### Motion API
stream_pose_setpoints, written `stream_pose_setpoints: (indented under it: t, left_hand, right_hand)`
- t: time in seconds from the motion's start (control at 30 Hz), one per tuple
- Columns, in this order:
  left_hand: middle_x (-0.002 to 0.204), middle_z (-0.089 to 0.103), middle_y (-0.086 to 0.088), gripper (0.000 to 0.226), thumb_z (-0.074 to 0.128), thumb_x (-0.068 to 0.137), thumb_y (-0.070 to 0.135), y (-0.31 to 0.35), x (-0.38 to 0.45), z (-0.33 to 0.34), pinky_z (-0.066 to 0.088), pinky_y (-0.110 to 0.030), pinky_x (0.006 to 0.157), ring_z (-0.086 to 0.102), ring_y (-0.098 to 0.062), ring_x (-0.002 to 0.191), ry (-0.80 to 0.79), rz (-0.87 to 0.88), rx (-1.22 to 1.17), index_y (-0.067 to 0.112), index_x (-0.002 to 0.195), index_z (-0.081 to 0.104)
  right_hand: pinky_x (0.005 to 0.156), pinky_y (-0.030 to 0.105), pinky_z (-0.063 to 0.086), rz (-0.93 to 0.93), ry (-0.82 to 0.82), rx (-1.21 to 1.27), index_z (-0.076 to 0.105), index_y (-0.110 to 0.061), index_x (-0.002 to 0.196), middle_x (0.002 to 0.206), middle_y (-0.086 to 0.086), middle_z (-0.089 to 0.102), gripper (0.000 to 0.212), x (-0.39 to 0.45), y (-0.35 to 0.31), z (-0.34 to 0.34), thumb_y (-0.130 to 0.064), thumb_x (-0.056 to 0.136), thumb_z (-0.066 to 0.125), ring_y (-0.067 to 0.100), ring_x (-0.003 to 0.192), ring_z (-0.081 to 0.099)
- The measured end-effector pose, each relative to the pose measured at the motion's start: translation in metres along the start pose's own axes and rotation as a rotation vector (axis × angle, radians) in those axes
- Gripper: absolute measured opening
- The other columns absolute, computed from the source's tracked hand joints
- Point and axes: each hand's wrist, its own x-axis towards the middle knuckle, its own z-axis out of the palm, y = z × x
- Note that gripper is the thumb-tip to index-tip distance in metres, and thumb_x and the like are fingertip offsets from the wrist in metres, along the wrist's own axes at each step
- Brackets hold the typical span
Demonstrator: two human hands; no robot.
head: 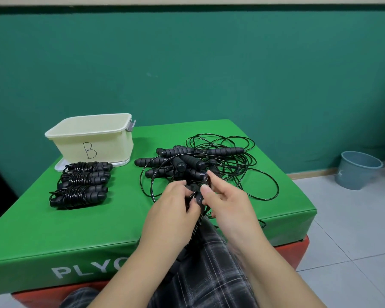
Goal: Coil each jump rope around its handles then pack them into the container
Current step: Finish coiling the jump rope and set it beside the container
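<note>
Above the front of the green box, my left hand (176, 201) grips the black handles of a partly coiled jump rope (198, 218). My right hand (222, 196) pinches that rope's black cord beside the handles. Behind my hands lies a tangled pile of loose jump ropes (200, 163) with black foam handles and thin cords. Three coiled jump ropes (82, 183) lie side by side at the left. A cream container (91, 138) marked "B" stands open at the back left.
The green padded box (98, 230) sits on a red base. The container stands on its white lid (60, 166). A blue bucket (356, 172) is on the tiled floor at the right. A green wall rises behind. My plaid-trousered leg (209, 263) is below my hands.
</note>
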Motion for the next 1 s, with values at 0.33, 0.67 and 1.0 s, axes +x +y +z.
stream_pose_setpoints:
  t: [0.33,0.67,1.0]
  left_hand:
    - [0.129,0.052,0.013,0.01,0.051,0.09,0.034,0.006,0.001,0.001,0.039,-0.027,0.083,0.054,-0.013,0.111,-0.025,-0.08,-0.002,0.024,0.087,0.053]
    - [0.132,0.047,0.013,0.013,0.046,0.093,0.034,0.008,-0.006,0.003,0.039,-0.03,0.079,0.056,-0.017,0.105,0.044,-0.044,0.04,0.022,0.089,0.045]
    - [0.132,0.04,0.011,0.012,0.039,0.097,0.03,0.011,-0.014,0.005,0.03,-0.026,0.066,0.058,-0.017,0.095,0.085,-0.016,0.087,0.019,0.097,0.042]
  right_hand:
    - [0.068,0.02,0.05,-0.034,0.123,-0.087,0.051,-0.036,0.129,0.093,-0.015,0.061,0.045,-0.003,-0.001,0.0,-0.014,0.091,0.063,0.006,0.063,0.062]
    - [0.068,0.012,0.038,-0.026,0.121,-0.207,0.07,-0.025,0.108,0.089,-0.012,0.06,0.032,-0.003,-0.004,-0.006,-0.017,0.079,0.077,-0.002,0.065,0.047]
    - [0.054,0.004,0.036,0.025,-0.002,-0.387,0.072,-0.018,0.101,0.074,-0.018,0.053,0.024,0.001,-0.012,-0.012,-0.014,0.078,0.076,-0.006,0.061,0.046]
